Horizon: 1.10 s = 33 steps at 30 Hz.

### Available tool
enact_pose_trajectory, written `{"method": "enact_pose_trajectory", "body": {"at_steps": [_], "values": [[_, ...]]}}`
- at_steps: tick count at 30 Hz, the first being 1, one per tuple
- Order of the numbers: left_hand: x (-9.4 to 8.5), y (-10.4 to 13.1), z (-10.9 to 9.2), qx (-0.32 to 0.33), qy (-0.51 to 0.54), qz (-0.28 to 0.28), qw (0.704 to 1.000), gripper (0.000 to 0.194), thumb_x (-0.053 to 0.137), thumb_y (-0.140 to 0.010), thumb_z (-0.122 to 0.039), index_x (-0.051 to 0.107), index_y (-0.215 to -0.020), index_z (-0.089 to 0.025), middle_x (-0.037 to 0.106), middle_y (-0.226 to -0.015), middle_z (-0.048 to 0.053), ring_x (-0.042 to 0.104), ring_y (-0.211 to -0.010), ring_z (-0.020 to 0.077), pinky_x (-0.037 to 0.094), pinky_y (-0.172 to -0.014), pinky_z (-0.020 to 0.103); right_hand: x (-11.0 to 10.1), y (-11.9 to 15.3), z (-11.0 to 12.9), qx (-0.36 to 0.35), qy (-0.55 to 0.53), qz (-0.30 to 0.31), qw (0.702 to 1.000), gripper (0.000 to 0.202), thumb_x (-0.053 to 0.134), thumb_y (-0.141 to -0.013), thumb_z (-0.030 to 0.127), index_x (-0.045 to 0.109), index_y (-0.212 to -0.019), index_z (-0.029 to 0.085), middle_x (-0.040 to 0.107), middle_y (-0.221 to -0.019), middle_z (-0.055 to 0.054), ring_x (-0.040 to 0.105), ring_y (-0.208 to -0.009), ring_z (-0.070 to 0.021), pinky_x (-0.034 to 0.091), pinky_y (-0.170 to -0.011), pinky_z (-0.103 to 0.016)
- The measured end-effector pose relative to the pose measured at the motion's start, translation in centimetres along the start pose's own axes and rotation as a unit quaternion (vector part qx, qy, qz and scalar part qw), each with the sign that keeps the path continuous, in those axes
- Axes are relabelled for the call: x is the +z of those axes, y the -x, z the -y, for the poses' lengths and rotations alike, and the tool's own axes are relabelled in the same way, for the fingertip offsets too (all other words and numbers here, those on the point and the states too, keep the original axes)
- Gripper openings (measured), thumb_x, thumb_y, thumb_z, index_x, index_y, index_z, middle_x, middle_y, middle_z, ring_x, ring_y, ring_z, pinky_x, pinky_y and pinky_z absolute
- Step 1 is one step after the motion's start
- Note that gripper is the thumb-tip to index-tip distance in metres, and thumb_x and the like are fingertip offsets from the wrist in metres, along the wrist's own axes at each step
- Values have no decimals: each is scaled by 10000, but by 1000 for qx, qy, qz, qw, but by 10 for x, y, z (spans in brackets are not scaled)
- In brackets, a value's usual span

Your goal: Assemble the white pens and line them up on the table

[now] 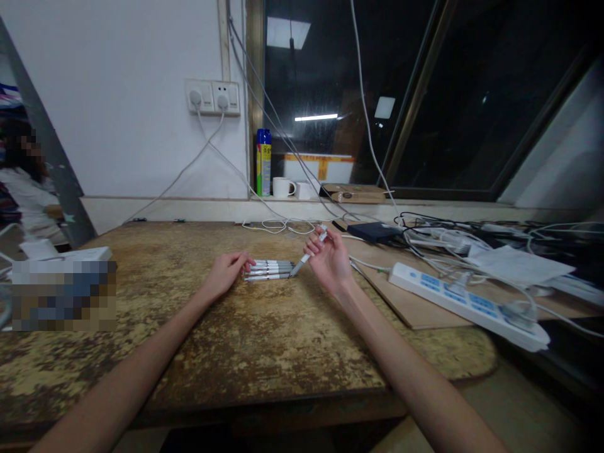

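Several white and grey pens [271, 270] lie side by side in a row on the worn wooden table. My left hand [227, 272] is at their left ends, its fingers drawn together against them; the fingertips partly cover the ends. In my right hand [331, 257] a white and grey pen [304, 259] is held between curled fingers. That pen slants, with its grey lower end down by the right ends of the row. Whether it touches the row or the table is unclear.
To the right, a white power strip [462, 302] lies across a brown board [377, 277] amid tangled cables. A black box [375, 232] sits behind my right hand. A spray can [263, 162] and white mug [283, 187] stand on the windowsill. A person [28, 189] is at far left.
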State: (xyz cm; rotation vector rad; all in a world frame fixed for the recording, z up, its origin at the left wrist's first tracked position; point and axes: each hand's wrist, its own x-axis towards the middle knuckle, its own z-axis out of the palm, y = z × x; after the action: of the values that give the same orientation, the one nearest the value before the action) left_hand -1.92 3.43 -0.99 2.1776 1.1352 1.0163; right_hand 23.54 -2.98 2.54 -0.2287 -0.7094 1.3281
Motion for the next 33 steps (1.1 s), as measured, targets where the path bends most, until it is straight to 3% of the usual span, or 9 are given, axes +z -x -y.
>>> {"method": "enact_pose_trajectory", "body": {"at_steps": [7,13,19,24,28,33], "values": [[0,0,0,-1,3,-4,1000,537,402,-983,-513,784,-894,-145,711,-755,57,634,-744,224,434,-714,291,0,-1,0,-1,11,0,1000,173,455,-960,252,547,-816,225,277,-630,50,293,-518,-123,384,-521,-217],[0,0,0,-4,2,-5,1000,539,398,-987,-507,784,-909,-138,705,-755,53,634,-741,219,433,-715,288,5,2,2,3,1,-5,1000,267,418,-1000,353,561,-821,216,299,-632,42,326,-531,-124,401,-532,-227],[0,-1,0,-4,20,-5,1000,555,385,-982,-527,770,-915,-134,692,-743,55,626,-733,221,445,-717,294,5,1,-2,-5,0,3,1000,128,493,-904,182,594,-828,203,427,-666,14,441,-593,-123,453,-577,-230],[3,-1,-5,21,53,9,998,525,413,-978,-541,755,-959,-144,686,-782,54,608,-756,210,458,-728,292,7,4,-8,-19,151,37,988,168,662,-872,188,684,-1038,209,663,-906,-30,596,-814,-132,500,-692,-224],[5,2,-17,30,117,24,992,434,506,-961,-512,715,-1107,-161,675,-820,36,573,-722,173,433,-653,260,5,8,-16,-6,283,92,955,242,705,-881,365,662,-1076,229,694,-832,-4,517,-598,-104,376,-496,-209],[2,6,-30,36,198,49,978,481,611,-924,-459,600,-1317,-181,704,-943,51,625,-775,173,462,-666,256,-4,9,-27,-2,392,150,908,216,686,-896,415,633,-956,214,699,-777,3,491,-560,-93,341,-487,-203]]}}
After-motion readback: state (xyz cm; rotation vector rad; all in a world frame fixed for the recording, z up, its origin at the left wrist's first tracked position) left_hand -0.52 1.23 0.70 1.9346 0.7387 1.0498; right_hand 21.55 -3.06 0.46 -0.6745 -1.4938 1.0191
